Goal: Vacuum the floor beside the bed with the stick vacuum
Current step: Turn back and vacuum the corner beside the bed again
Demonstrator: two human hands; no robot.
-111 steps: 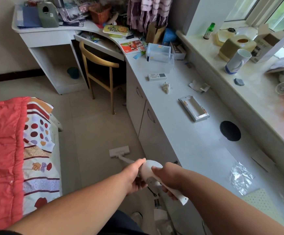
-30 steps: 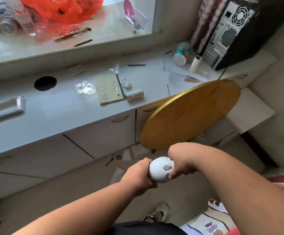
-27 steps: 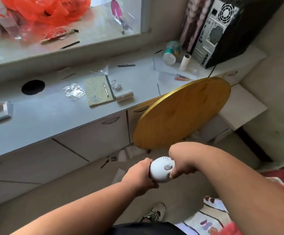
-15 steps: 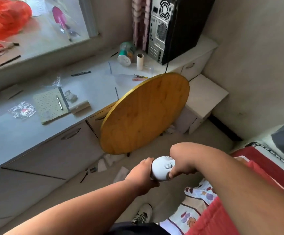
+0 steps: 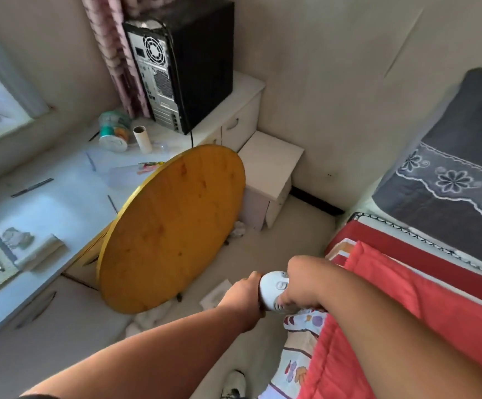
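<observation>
Both hands grip the white stick vacuum (image 5: 273, 289) at its rounded top end. My left hand (image 5: 241, 295) wraps the body from the left, and my right hand (image 5: 303, 283) closes over it from the right. The vacuum's white floor head (image 5: 215, 295) shows on the floor just beyond my left hand; the tube is hidden by my hands. The bed (image 5: 424, 286), with a red cover and patterned sheet, fills the right side. A strip of beige floor (image 5: 288, 240) runs between the bed and the cabinets.
A round wooden tabletop (image 5: 173, 228) leans against the white counter (image 5: 61, 203) on the left. A small white cabinet (image 5: 268, 174) stands in the corner, with a black computer tower (image 5: 185, 61) above. White scraps (image 5: 147, 315) lie on the floor. My shoe (image 5: 234, 384) is at the bottom.
The view has swung right, from the desk and chair end to the corner by the wall. Bed and grey pillow have come into view. Both hands have kept hold of the vacuum.
</observation>
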